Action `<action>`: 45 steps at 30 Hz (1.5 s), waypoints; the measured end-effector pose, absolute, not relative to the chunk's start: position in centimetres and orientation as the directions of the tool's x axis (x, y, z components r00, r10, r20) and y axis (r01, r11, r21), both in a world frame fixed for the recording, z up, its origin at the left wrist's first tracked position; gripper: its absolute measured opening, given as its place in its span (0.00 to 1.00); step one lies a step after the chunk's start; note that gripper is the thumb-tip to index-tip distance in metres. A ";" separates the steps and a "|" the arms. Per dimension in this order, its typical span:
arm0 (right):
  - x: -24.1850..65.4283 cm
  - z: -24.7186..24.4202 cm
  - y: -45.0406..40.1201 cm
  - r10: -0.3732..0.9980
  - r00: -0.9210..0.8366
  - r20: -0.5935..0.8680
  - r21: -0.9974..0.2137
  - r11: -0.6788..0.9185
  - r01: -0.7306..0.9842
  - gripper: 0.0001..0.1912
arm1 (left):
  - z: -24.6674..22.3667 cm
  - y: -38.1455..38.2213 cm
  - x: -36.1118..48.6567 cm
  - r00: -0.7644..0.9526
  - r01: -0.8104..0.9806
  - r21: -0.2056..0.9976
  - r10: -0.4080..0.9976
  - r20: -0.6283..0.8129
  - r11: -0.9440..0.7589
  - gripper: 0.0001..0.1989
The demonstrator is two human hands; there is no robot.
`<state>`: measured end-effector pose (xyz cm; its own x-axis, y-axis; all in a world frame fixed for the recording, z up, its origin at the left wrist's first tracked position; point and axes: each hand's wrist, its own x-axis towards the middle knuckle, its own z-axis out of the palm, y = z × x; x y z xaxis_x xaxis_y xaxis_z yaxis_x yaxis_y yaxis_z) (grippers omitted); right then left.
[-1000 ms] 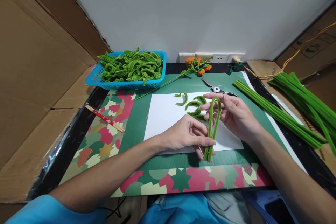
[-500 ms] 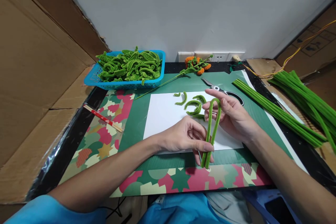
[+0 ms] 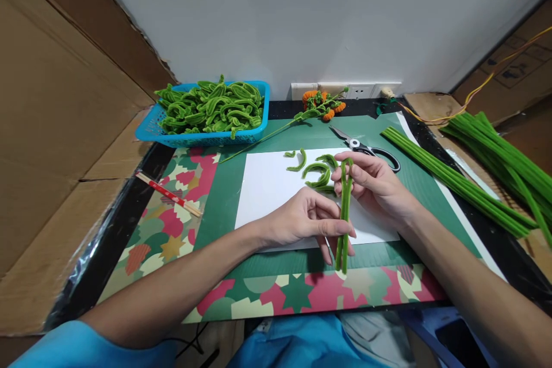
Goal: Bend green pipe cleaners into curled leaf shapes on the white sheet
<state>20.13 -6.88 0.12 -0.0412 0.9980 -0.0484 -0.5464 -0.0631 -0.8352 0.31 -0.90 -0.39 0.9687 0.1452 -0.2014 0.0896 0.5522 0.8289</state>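
Narrowed since earlier frame to a slimmer folded green stem, held above white paper, pinched low by left hand, at bend by right hand; probably light, soft, bendable, so grip bend and legs.

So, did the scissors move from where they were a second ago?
No, not any way: the scissors lie in the same place on the green mat, judged against the wall sockets.

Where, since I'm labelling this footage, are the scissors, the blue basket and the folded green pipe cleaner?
Scissors (image 3: 354,144): head view, on the pivot.
Blue basket (image 3: 207,140): head view, on the front wall.
Folded green pipe cleaner (image 3: 345,201): head view, on its strands, about midway.
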 end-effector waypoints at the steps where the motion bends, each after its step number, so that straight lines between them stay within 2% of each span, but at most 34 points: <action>1: 20.1 0.1 -6.9 0.998 -0.043 -0.047 -0.838 -0.063 -0.542 0.17 | -0.5 -0.9 0.3 0.968 0.087 0.830 0.151 -0.202 0.551 0.14; 16: 20.1 -0.2 -7.0 0.996 -0.079 -0.032 -0.881 -0.065 -0.468 0.14 | -0.4 -1.1 0.3 0.956 0.118 0.837 0.166 -0.241 0.534 0.16; 23: 20.1 0.1 -7.0 0.999 -0.001 -0.034 -0.889 -0.030 -0.456 0.15 | -0.4 -0.9 0.3 0.957 0.158 0.857 0.138 -0.255 0.490 0.17; 31: 20.1 0.1 -7.3 0.996 -0.082 -0.040 -0.874 -0.074 -0.479 0.17 | -0.2 -1.0 0.2 0.967 0.136 0.857 0.120 -0.224 0.497 0.17; 45: 20.1 -0.4 -6.7 0.997 0.067 -0.034 -0.898 -0.001 -0.441 0.18 | 0.0 -0.9 0.3 0.963 0.169 0.852 0.102 -0.250 0.496 0.20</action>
<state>20.11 -6.69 -0.39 0.0673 0.9972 -0.0341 -0.4408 -0.0009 -0.8976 0.30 -0.95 0.01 0.9627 0.1024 -0.2503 0.1687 0.4961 0.8517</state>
